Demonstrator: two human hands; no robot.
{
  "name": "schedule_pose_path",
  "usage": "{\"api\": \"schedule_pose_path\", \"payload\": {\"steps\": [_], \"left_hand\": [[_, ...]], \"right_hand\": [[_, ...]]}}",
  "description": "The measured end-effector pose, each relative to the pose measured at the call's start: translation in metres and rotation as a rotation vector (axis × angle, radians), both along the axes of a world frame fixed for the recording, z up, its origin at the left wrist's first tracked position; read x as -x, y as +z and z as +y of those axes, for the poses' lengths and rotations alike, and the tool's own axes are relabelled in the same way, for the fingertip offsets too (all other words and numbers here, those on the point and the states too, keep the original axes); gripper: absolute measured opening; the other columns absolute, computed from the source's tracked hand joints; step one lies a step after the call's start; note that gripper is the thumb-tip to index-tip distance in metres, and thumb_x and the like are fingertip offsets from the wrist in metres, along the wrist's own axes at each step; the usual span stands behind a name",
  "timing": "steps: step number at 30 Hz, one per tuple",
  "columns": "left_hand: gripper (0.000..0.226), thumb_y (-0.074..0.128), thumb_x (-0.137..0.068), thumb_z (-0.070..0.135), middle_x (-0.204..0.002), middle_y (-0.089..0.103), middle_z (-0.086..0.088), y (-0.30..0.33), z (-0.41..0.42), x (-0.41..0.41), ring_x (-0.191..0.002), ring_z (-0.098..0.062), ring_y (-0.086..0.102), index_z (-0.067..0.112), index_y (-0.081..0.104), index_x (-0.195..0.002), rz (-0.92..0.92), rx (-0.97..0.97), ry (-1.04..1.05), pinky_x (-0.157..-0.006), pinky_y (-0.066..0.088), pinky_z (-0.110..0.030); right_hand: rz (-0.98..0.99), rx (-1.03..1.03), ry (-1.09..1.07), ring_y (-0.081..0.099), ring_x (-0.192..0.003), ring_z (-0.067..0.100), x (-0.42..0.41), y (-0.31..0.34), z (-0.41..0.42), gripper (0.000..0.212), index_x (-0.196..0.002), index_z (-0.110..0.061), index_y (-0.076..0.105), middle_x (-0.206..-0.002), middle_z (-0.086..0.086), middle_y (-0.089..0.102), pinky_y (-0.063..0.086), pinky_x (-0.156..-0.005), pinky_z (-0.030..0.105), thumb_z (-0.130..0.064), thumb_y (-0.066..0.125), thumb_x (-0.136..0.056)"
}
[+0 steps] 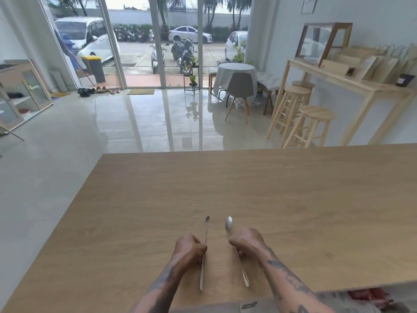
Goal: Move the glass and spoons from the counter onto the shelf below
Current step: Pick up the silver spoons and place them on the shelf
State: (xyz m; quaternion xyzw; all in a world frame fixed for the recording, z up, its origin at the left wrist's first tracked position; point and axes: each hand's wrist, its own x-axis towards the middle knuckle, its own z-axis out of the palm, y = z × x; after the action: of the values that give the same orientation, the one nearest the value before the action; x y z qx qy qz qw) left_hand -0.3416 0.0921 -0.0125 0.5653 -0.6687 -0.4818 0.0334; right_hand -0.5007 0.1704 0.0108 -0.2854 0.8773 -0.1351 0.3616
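A long, thin silver metal spoon with a small bowl (205, 251) runs through the left hand (190, 247), whose fingers are curled shut around the middle of the handle. The small bowl sticks out beyond the knuckles, pointing away from the person, and the flat handle end trails back below the wrist, close over the light oak-coloured wooden tabletop (282, 195). Whether the handle end touches the wood cannot be told.

Just to the right of it, a second silver metal spoon with a wider oval bowl (229, 223) is held by the right hand (247, 243), which is likewise closed in a fist around the handle. Its bowl rises past the thumb side of the hand, slightly blurred, and its handle end shows again under the forearm, angled toward the near edge of the tabletop.

The two hands sit side by side, near each other but apart, over the near middle of the tabletop, with the spoons roughly parallel. Both forearms carry dark tattoos.

Beyond the far edge of the tabletop lies a glossy pale tiled floor (67, 154). Further right of the right hand stand round pale wooden bar stools (316, 118) beside a tall wooden side counter with brown paper bags (374, 64).
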Motion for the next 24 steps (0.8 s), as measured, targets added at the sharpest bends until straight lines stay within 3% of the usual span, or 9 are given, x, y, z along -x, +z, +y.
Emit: {"api": "schedule_pose_path", "payload": {"steps": [3, 7, 10, 16, 21, 24], "left_hand": [[0.014, 0.066, -0.081, 0.012, -0.066, 0.069, -0.007, 0.001, 0.008, -0.022, -0.053, -0.012, 0.063, 0.004, 0.076, -0.074, 0.086, -0.015, 0.059, -0.048, 0.049, -0.017], [0.016, 0.068, -0.088, 0.013, -0.071, 0.071, -0.008, 0.012, 0.016, -0.06, -0.059, -0.015, 0.064, -0.001, 0.076, -0.086, 0.207, -0.029, 0.096, -0.051, 0.051, -0.022], [0.016, 0.069, -0.089, 0.015, -0.07, 0.068, -0.007, 0.027, 0.02, -0.095, -0.06, -0.015, 0.062, 0.001, 0.076, -0.088, 0.268, -0.007, 0.092, -0.054, 0.05, -0.024], [0.018, 0.07, -0.09, 0.014, -0.074, 0.068, -0.009, 0.058, 0.046, -0.178, -0.06, -0.016, 0.062, -0.003, 0.075, -0.094, 0.377, 0.008, 0.109, -0.056, 0.051, -0.024], [0.021, 0.069, -0.091, 0.015, -0.078, 0.07, -0.008, 0.064, 0.074, -0.249, -0.063, -0.016, 0.063, -0.003, 0.074, -0.098, 0.399, 0.015, 0.117, -0.051, 0.05, -0.02], [0.02, 0.068, -0.092, 0.017, -0.082, 0.07, -0.009, 0.064, 0.085, -0.281, -0.069, -0.016, 0.064, 0.0, 0.073, -0.1, 0.416, 0.02, 0.126, -0.056, 0.053, -0.021]], "right_hand": [[-0.048, 0.049, -0.022, 0.072, -0.101, 0.031, -0.019, 0.009, 0.013, 0.018, -0.089, -0.016, 0.067, -0.108, 0.016, 0.075, 0.056, -0.078, 0.03, -0.022, 0.053, -0.08], [-0.112, 0.147, -0.091, 0.075, -0.074, 0.021, -0.053, 0.022, 0.032, 0.016, -0.08, -0.012, 0.071, -0.083, 0.012, 0.078, 0.045, -0.051, 0.022, -0.015, 0.056, -0.081], [-0.163, 0.262, -0.115, 0.067, -0.061, 0.017, -0.086, 0.036, 0.044, 0.015, -0.074, -0.012, 0.068, -0.072, 0.008, 0.07, 0.041, -0.052, 0.023, -0.011, 0.057, -0.083], [-0.237, 0.436, -0.103, 0.061, -0.052, 0.012, -0.167, 0.064, 0.077, 0.014, -0.074, -0.009, 0.065, -0.067, 0.009, 0.064, 0.035, -0.05, 0.024, -0.007, 0.057, -0.085], [-0.262, 0.446, -0.085, 0.063, -0.054, 0.012, -0.228, 0.071, 0.1, 0.018, -0.072, -0.01, 0.065, -0.069, 0.009, 0.066, 0.038, -0.051, 0.024, -0.008, 0.056, -0.088], [-0.264, 0.459, -0.073, 0.063, -0.055, 0.012, -0.253, 0.071, 0.108, 0.016, -0.073, -0.012, 0.066, -0.07, 0.007, 0.067, 0.04, -0.052, 0.024, -0.01, 0.059, -0.088]]}}
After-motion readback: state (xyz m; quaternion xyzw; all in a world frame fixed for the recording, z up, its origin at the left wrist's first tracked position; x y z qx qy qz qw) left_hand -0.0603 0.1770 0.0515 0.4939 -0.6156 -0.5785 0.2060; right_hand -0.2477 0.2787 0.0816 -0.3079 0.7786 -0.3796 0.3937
